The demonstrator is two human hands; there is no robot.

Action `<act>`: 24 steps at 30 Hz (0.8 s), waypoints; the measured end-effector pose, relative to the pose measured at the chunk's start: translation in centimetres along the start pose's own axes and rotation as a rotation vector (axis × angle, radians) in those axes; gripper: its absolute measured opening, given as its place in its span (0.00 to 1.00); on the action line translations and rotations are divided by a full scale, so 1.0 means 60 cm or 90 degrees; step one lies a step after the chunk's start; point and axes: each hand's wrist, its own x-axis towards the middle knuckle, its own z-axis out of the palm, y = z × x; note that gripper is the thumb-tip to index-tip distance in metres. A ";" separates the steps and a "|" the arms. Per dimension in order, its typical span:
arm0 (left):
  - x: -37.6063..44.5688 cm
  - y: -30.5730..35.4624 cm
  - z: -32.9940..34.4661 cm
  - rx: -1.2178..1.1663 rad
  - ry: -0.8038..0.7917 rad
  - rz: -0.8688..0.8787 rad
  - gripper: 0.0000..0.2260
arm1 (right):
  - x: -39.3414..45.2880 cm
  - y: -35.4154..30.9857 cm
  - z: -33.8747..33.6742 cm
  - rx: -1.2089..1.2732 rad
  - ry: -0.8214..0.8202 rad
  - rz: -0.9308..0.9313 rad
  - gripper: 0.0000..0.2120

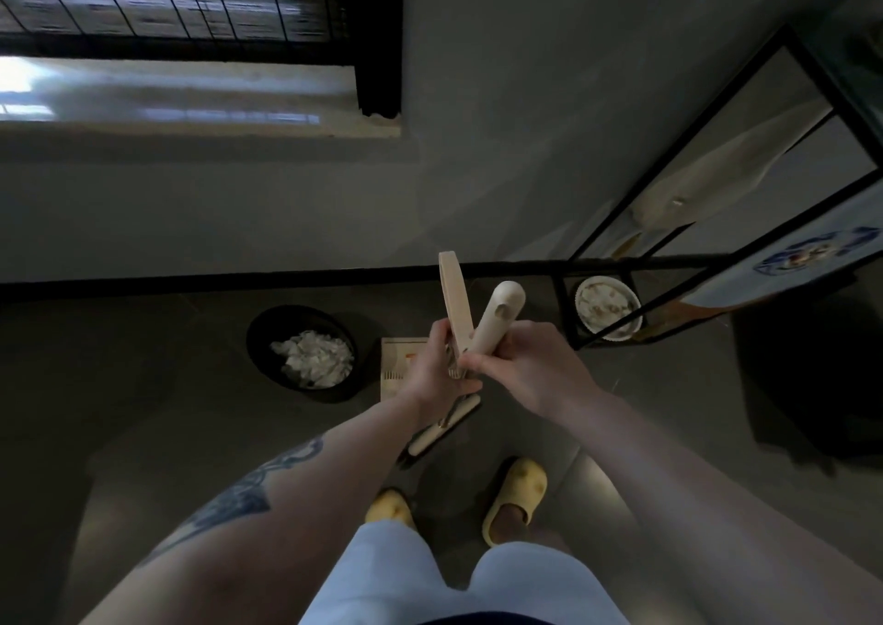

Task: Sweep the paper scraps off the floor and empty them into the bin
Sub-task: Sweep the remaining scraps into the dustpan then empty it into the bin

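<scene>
No writing is legible anywhere. A round black bin (302, 353) stands on the grey floor (143, 385) at centre-left near the wall, holding crumpled white paper scraps (314, 358). Right of it, a white fluted bowl (608, 307) with pale contents sits on the lowest level of a black metal-framed shelf (716, 261). The left hand (437, 371) grips a flat cream dustpan handle (455, 302); the right hand (521, 366) grips a rounded cream broom handle (497, 321). The handles cross.

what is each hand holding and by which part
The right hand grips the rounded cream broom handle low on its shaft. The left hand holds the flat dustpan handle near its lower end.
</scene>
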 end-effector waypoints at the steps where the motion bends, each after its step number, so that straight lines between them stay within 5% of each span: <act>1: 0.002 0.000 0.001 0.006 0.003 0.004 0.36 | 0.000 0.000 0.000 0.004 0.013 0.001 0.10; 5: 0.009 -0.004 0.000 -0.015 0.014 -0.003 0.34 | -0.002 -0.001 0.008 -0.014 0.102 -0.010 0.12; 16: 0.018 -0.005 0.003 0.049 0.015 0.012 0.29 | 0.009 -0.001 0.017 0.008 0.136 0.003 0.12; 24: 0.017 0.004 -0.001 -0.015 0.004 0.024 0.25 | 0.018 -0.001 0.000 -0.012 0.055 -0.008 0.14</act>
